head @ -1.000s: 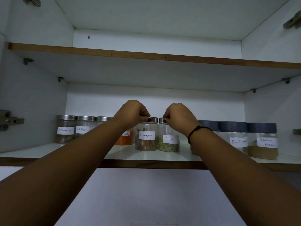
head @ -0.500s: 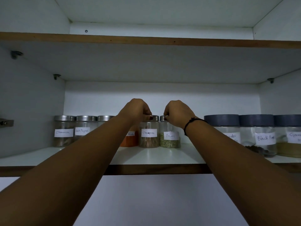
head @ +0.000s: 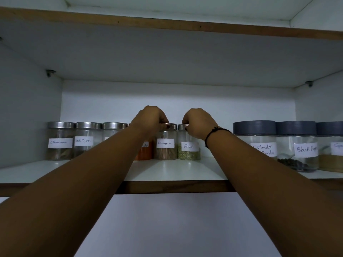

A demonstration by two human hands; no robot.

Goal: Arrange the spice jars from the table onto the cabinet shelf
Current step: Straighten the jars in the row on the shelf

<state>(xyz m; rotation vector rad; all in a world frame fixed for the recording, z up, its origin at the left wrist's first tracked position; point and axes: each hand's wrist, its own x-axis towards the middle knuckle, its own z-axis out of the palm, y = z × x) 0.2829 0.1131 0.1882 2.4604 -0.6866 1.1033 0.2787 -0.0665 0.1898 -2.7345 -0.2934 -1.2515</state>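
Overhead, both your arms reached up to the cabinet shelf [head: 176, 169]. Far to the left of your left hand stood three steel-lidded jars in a row: a jar labelled Cinnamon [head: 60, 140], then a Black Pepper jar [head: 84, 140], then a third jar [head: 113, 129] whose label your forearm hid. Just behind your left wrist sat an orange-powder jar [head: 145, 152], mostly covered.

Your left hand [head: 151, 119] was curled closed, fingertips pinching the lid of the second Cinnamon jar [head: 165, 147], which stood upright on the shelf. Touching that jar on its right stood the Fennel jar [head: 189, 150]; your right hand [head: 199, 122] was likewise curled shut, fingers gripping its lid. A dark thread bracelet [head: 213, 132] circled your right wrist.

To the right of your right hand, near but apart, stood three larger grey-lidded jars: Coriander Powder [head: 257, 138], a second Black Pepper [head: 297, 145], and one [head: 332, 147] cut off by the frame edge, label unreadable.
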